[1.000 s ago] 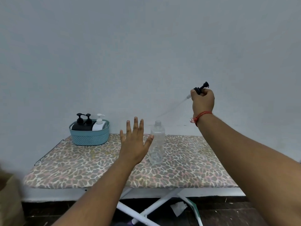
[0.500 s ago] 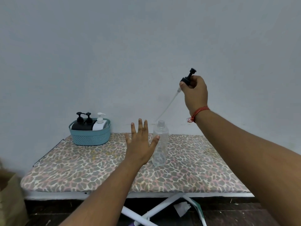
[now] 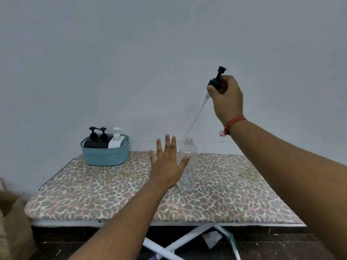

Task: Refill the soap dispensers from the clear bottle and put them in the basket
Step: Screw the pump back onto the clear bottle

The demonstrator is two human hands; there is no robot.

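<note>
Head view: my right hand [image 3: 226, 96] pinches the black pump [image 3: 216, 79] up high, and my left hand [image 3: 167, 164] is spread wide beside the clear bottle [image 3: 188, 166].

Clear bottle [image 3: 187, 166]: see-through plastic, smooth, slightly glossy. Pump head [image 3: 216, 79]: black plastic, matt, w/ thin translucent tube [image 3: 197, 117]. Basket [image 3: 105, 152]: teal plastic, woven-look texture. Dispensers in it: black ones [image 3: 95, 142] satin plastic, white one [image 3: 117, 140] smooth plastic. Board cover [image 3: 112, 184]: leopard-print cloth, matt, padded. Wall [image 3: 131, 53]: matt paint. Wrist thread [image 3: 232, 124]: red string.
</note>
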